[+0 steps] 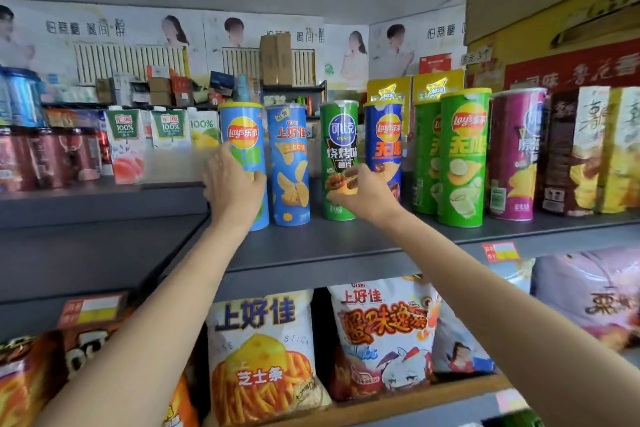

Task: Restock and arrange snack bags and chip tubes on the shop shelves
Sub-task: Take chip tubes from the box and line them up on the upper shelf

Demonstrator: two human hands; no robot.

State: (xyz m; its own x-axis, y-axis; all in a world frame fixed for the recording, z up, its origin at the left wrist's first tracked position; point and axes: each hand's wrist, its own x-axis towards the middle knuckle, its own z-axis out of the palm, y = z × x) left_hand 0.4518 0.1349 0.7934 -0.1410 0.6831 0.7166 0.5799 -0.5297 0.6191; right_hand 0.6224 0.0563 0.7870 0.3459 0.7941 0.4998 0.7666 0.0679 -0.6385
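Grey shelf (346, 246) – left hand (232, 184) gripping blue tube (242, 135), right hand (363, 194) gripping green tube (341, 135)

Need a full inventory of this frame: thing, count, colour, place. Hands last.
Chip tubes: eight in view; three blue, three green, one purple, one white-topped, half hidden; upright, top shelf.
Snack boxes: brown and yellow, top shelf, far right.
Juice cartons: three, white and green, left shelf.
Drink cans: dark red, far left.
Snack bags: several, white, orange, pink; lower shelf.
Price tags: two, red and yellow, shelf edges.
Left hand: holds the leftmost blue tube.
Right hand: grips the dark green tube.
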